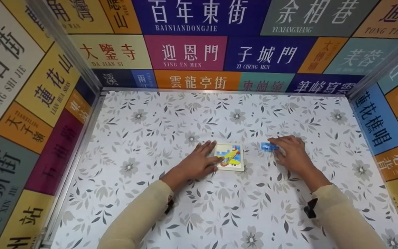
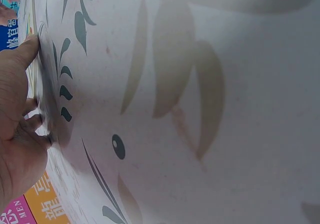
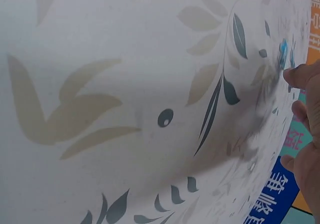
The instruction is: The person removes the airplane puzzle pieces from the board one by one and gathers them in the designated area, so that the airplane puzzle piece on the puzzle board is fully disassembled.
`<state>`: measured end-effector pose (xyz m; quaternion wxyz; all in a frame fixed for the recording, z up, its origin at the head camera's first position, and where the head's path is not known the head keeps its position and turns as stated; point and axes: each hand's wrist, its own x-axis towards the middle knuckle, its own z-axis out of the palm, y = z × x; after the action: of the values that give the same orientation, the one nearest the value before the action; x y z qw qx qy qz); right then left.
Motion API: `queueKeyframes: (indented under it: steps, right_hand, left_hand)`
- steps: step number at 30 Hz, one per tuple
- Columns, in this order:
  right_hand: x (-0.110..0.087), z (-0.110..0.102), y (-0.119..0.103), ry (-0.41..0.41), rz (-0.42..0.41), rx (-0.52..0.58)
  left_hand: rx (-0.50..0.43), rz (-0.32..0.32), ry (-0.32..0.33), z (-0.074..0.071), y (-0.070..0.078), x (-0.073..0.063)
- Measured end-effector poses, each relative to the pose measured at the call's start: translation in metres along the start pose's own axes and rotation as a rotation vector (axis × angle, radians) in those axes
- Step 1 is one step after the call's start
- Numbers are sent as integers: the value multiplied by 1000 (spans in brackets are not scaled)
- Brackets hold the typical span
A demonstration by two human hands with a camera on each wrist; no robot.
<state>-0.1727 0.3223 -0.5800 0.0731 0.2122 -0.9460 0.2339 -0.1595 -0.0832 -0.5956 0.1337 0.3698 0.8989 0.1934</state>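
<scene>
A small square wooden picture puzzle (image 1: 231, 166) lies on the table, with a yellow airplane on its face and a pale bare patch at the upper left. My left hand (image 1: 197, 162) rests at its left side, one finger pressing on the picture and the others spread along the edge. To the right of the puzzle, my right hand (image 1: 292, 152) pinches a small blue puzzle piece (image 1: 267, 147) between thumb and forefinger, low over the table. Part of that blue piece also shows by the fingertip in the right wrist view. The left wrist view shows the puzzle only edge-on.
A white tabletop (image 1: 171, 114) with grey flowers and leaves lies under both hands. Upright panels (image 1: 192, 52) with coloured street-name signs stand at the back, left and right. A metal rail (image 1: 219, 91) runs along the back edge.
</scene>
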Motion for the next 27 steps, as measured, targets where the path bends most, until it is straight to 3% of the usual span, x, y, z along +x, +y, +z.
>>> queueKeyframes:
  steps: [7, 27]
  right_hand:
    - [-4, -4, 9, 5, 64, 77]
    - [-3, -4, 21, -49, 82, 62]
  left_hand:
    - [-19, -2, 8, -2, 2, -1]
    - [-37, 10, 17, -1, 1, -1]
